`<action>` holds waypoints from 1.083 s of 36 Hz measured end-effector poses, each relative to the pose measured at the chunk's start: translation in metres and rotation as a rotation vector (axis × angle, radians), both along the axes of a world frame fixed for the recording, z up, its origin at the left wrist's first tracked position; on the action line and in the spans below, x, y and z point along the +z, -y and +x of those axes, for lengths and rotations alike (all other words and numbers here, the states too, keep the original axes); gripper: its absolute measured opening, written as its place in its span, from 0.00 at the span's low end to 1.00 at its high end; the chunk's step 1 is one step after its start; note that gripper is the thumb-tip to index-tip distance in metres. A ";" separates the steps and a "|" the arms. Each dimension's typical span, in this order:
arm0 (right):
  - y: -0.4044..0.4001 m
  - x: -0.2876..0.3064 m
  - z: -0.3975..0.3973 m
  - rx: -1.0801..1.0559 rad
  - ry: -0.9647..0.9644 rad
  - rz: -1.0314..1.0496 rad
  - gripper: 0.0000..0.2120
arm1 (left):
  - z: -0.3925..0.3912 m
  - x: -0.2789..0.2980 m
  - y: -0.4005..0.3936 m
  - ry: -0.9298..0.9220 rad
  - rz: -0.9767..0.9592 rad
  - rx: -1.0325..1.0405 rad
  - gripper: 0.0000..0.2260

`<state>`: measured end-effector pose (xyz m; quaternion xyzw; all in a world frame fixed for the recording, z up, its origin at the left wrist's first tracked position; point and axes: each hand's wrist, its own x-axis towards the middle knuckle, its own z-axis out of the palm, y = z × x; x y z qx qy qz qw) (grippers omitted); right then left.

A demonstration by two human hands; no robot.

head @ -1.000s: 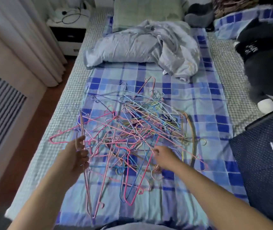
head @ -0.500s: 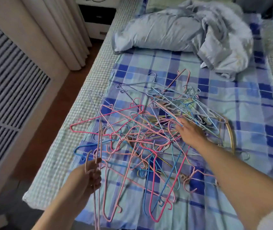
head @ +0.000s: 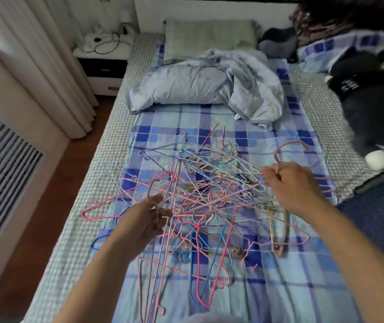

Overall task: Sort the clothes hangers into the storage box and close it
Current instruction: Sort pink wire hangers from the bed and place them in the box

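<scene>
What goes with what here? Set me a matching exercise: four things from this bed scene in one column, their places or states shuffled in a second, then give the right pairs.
Column one:
1. left hand
2. right hand
3. hanger pile
4. crumpled blue quilt

Column two:
A. lies tangled on the checked sheet in the middle of the bed
B. grips a bunch of pink hangers that hang down toward the camera
C. lies bunched near the head of the bed, in front of the green pillow
D. pinches a single pink hanger just below its hook

Pairs: 1-B, 2-D, 3-A, 4-C
</scene>
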<state>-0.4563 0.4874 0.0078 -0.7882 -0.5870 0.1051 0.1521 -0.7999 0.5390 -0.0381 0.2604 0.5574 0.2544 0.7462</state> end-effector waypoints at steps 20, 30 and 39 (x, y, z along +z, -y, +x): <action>0.051 -0.112 -0.146 0.250 -0.562 -0.012 0.26 | -0.003 0.001 0.022 0.188 -0.095 -0.123 0.23; 0.093 -0.252 -0.015 -0.260 -0.161 -0.778 0.27 | -0.069 -0.018 0.045 -0.108 -0.133 0.079 0.20; 0.059 -0.277 0.008 0.097 0.132 -0.808 0.13 | -0.075 -0.042 0.067 -0.207 -0.113 0.186 0.13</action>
